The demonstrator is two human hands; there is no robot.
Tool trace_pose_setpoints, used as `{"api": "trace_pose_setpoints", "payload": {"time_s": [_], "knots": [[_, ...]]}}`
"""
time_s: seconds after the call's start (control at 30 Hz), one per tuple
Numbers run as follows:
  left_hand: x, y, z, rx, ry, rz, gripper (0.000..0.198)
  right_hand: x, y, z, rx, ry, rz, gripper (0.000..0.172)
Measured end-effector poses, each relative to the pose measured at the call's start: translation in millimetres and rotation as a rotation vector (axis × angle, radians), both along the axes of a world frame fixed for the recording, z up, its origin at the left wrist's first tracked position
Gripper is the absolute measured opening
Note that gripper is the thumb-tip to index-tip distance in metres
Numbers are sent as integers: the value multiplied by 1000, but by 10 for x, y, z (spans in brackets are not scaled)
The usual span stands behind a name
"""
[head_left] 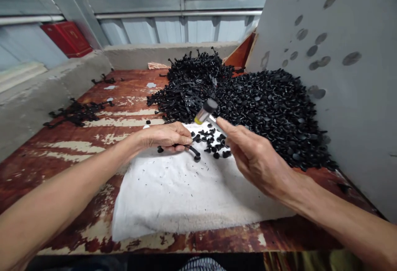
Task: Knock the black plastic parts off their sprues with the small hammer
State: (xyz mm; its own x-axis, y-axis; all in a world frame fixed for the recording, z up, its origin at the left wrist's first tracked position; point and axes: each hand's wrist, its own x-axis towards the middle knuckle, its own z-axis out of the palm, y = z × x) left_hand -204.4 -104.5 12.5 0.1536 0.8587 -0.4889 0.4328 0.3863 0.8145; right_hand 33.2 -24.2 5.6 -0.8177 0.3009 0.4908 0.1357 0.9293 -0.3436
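Left hand (169,134) pinches a slim black strap-like part (194,151), probably light and springy, best held mid-length, over white cloth (173,205); right hand (253,153) grips a double-faced mallet (204,113), likely head-heavy

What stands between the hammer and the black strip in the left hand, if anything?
The left hand covers the middle of the black strip. Nothing visible blocks the hammer from the strip's right end; loose black pieces lie close by.
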Motion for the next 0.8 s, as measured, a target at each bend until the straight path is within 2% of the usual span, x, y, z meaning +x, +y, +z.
{"api": "trace_pose_setpoints", "payload": {"time_s": [0.1, 0.23, 0.33, 0.4, 0.5, 0.57, 0.6, 0.7, 0.8], "knots": [[6, -13, -10, 0, -4, 15, 40, 8, -29, 40, -25, 93, -39, 54], [24, -13, -35, -18, -5, 64, 39, 12, 8, -95, -35, -209, -42, 61], [32, -12, -42, -38, -39, 100, 38, 32, 16, -108, -151, -110, -28, 53], [23, -29, -31, -41, -94, 107, 40, 53, -21, -29, -360, 26, -59, 48], [-31, -117, 7, -12, -228, 126, 41, 89, -113, 102, -915, 94, -118, 46], [-90, -229, 37, 19, -302, 173, 41, 114, -174, 114, -1265, 126, -121, 52], [-122, -299, 50, 33, -323, 203, 40, 124, -199, 90, -1389, 149, -119, 56], [-222, -533, 78, 66, -327, 293, 42, 138, -257, -53, -1612, 180, -162, 61], [-368, -736, 124, 82, -275, 387, 44, 135, -285, -185, -1698, 189, -171, 63]]}}
